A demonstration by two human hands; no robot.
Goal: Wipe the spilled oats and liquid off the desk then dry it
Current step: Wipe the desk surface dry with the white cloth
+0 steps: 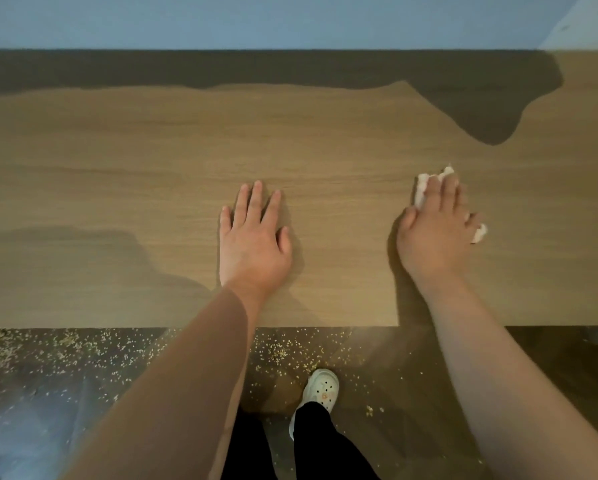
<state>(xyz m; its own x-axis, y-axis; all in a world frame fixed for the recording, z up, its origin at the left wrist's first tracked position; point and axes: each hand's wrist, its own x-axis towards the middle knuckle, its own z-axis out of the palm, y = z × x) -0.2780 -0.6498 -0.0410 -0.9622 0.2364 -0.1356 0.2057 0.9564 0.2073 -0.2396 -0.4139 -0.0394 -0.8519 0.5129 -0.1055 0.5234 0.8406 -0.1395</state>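
A wooden desk [117, 161] fills the middle of the head view. My left hand [254, 237] lies flat on it near the front edge, fingers straight and slightly spread, holding nothing. To the right, my right hand [436, 230] presses a crumpled white tissue [424, 188] onto the desk; bits of the tissue show past the fingertips and beside the little finger. The right hand is slightly blurred. No oats or liquid are plain to see on the desk surface.
Spilled oats [283, 351] are scattered over the dark floor below the desk's front edge, thickest at the left. My foot in a white clog [320, 389] stands among them. A blue wall [256, 19] runs behind the desk.
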